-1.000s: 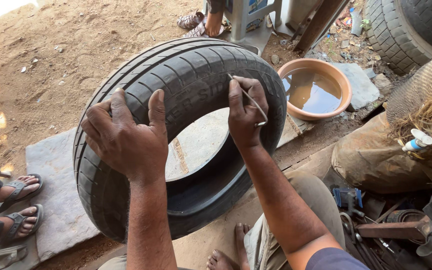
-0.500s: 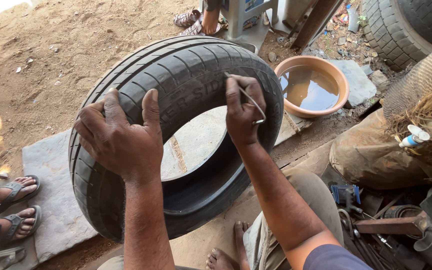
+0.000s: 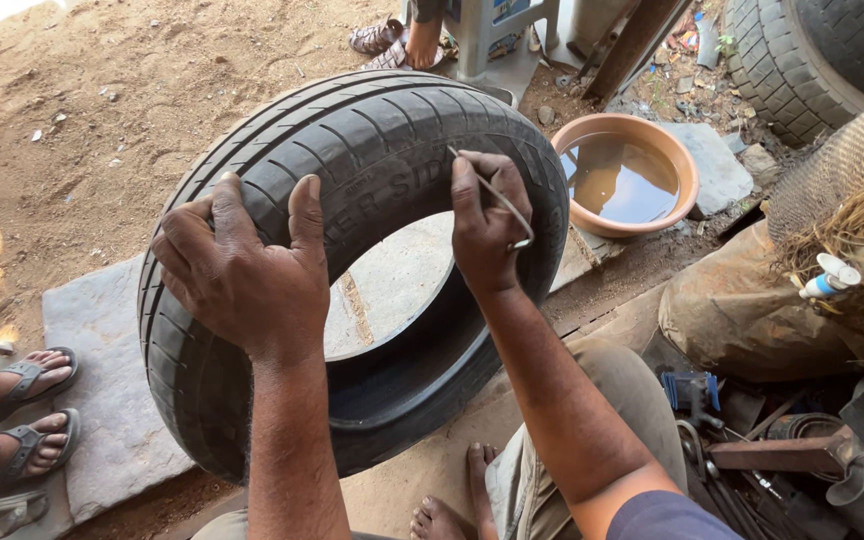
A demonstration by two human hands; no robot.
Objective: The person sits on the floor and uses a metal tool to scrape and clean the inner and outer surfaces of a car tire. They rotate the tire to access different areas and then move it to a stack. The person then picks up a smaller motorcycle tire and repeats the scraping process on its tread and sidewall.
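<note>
A black car tyre (image 3: 382,150) stands upright on a grey stone slab (image 3: 112,400) in front of me. My left hand (image 3: 242,270) grips the tread on the near left side, fingers spread over the top. My right hand (image 3: 487,225) holds a thin metal tool (image 3: 497,195), its tip touching the tread near the upper right of the tyre. My bare foot (image 3: 442,510) shows below the tyre.
A terracotta bowl of water (image 3: 627,175) sits right of the tyre. A big tyre (image 3: 822,50) stands at the top right. Sacks (image 3: 782,300) and metal tools (image 3: 752,440) lie at the right. Another person's sandalled feet (image 3: 27,410) are at the left, someone's feet (image 3: 392,40) at the top.
The tyre has turned or shifted slightly under my hands. My left hand moved a little left along the tread; my right hand stays on the tyre with the tool.
</note>
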